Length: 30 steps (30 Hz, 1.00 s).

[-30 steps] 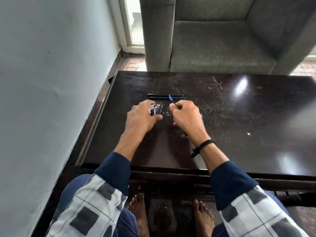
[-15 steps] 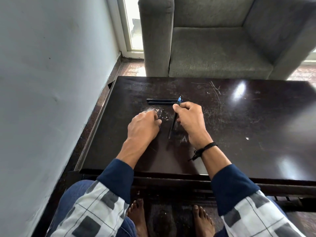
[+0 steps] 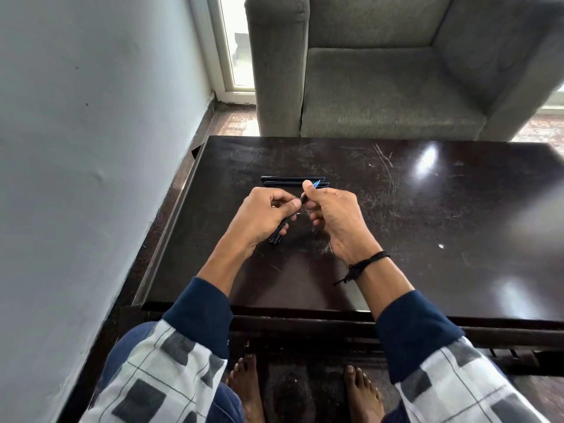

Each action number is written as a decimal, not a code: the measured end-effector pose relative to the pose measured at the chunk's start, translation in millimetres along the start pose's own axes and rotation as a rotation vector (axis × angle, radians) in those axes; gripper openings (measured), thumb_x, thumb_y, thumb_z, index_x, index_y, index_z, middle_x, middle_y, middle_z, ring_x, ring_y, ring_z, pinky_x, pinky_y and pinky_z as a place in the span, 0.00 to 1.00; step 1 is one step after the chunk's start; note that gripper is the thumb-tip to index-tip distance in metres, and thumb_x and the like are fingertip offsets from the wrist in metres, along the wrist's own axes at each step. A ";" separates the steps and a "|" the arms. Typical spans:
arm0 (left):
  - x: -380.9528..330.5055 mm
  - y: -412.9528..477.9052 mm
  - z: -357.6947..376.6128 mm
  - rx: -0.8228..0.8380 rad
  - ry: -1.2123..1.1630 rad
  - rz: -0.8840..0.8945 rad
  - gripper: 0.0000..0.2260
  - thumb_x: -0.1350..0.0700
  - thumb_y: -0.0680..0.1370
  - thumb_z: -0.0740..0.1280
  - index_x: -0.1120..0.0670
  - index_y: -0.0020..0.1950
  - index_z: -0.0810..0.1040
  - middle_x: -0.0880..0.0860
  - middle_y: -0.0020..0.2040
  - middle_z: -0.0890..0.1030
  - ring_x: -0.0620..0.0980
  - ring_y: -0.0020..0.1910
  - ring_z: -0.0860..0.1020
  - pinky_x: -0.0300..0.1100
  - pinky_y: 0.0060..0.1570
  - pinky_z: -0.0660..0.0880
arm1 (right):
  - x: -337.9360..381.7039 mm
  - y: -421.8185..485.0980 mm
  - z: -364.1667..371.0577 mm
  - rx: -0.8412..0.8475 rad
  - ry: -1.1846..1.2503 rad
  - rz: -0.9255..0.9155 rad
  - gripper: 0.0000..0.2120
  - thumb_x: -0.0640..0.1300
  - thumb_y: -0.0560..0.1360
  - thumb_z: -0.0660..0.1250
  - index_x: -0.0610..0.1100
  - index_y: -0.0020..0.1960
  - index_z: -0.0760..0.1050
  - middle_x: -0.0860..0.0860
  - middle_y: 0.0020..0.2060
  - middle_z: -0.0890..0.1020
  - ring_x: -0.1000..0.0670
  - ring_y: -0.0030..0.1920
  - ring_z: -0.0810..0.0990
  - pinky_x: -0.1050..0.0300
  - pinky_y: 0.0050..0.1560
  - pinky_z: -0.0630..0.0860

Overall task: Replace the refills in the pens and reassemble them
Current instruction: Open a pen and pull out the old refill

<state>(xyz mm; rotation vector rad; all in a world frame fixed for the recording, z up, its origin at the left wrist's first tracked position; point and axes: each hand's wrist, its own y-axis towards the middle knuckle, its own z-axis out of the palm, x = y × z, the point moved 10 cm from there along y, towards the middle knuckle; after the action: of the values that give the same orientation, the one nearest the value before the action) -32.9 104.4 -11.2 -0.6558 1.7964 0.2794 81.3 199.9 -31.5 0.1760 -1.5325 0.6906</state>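
Observation:
A dark pen barrel [image 3: 278,234] sticks out below my left hand [image 3: 262,216], which is closed around it above the dark table [image 3: 427,239]. My right hand [image 3: 335,215] pinches the pen's front end, whose blue tip [image 3: 316,183] points up and away past my fingers. The two hands meet at the pen's middle, thumb to fingers. Two more dark pens [image 3: 287,181] lie side by side on the table just beyond my hands. Whether the held piece is one pen or barrel plus refill is hidden by my fingers.
A grey armchair [image 3: 381,87] stands right behind the table's far edge. A pale wall [image 3: 91,148] runs close along the left side. My knees and bare feet are under the near edge. A small white speck [image 3: 441,246] lies on the table's right part.
My left hand has lifted off the table and taken hold of the pen's lower barrel. The right hand still grips the blue-tipped end, now raised slightly and joined to the left.

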 end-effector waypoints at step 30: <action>14.6 3.6 -54.3 -0.270 -0.638 -0.074 0.12 0.70 0.71 0.75 0.62 0.54 0.83 0.55 0.38 0.85 0.50 0.39 0.85 0.36 0.42 0.81 | -6.9 4.6 2.1 0.065 0.265 0.129 0.03 0.36 0.76 0.72 0.37 0.49 0.83 0.45 0.37 0.85 0.54 0.32 0.81 0.64 0.34 0.79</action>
<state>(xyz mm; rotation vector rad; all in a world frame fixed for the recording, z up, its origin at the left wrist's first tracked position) -81.4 75.9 -7.6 -0.7200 1.1306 0.6132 77.9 200.5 -39.3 0.0324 -1.2758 0.8326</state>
